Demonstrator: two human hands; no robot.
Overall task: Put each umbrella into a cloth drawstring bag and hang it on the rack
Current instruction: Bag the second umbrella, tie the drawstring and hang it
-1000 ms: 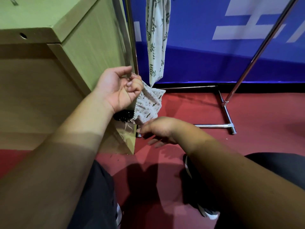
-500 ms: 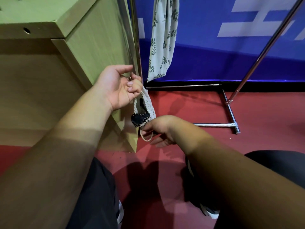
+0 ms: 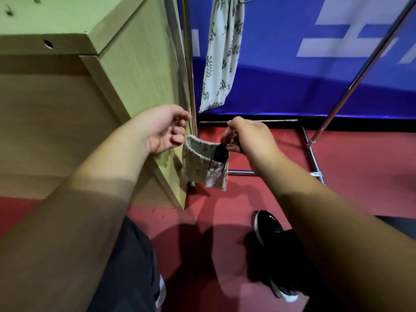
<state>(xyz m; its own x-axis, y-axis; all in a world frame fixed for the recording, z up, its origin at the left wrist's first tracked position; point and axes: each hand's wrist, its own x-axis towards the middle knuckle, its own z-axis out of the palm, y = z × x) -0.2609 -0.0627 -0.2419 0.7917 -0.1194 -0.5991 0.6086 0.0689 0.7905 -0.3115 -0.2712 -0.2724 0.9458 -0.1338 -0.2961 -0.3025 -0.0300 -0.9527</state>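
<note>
Progress entry: one leaf-print bag (image 3: 221, 57) hangs long and full-looking from the rack (image 3: 188, 64), so count at least one umbrella as done.

The second cloth drawstring bag (image 3: 202, 170) sits low between your hands, off the red floor (image 3: 360, 172) and just beside the corner of the wooden cabinet (image 3: 135, 64). The umbrella (image 3: 220, 153) is inside it. Only its dark end shows, at the right side of the open mouth.

Your left hand (image 3: 162, 129) has its fingers curled at the left edge of the mouth, gripping the bag there. Your right hand (image 3: 249, 137) pinches the drawstring (image 3: 232, 137) at the right edge, close to the umbrella's end.

Judgement: loading is finished for this bag. Left to do: draw the mouth shut and hang the bag on the rack.

Not resolved:
- The rack's top bar is out of frame, so free hanging space is unknown.
- Whether your left fingers hold cord or hem cannot be told.
- The bag's print and lower corner are blurred.
- No further umbrellas or empty bags are in view, so the remaining count is unknown.
</note>
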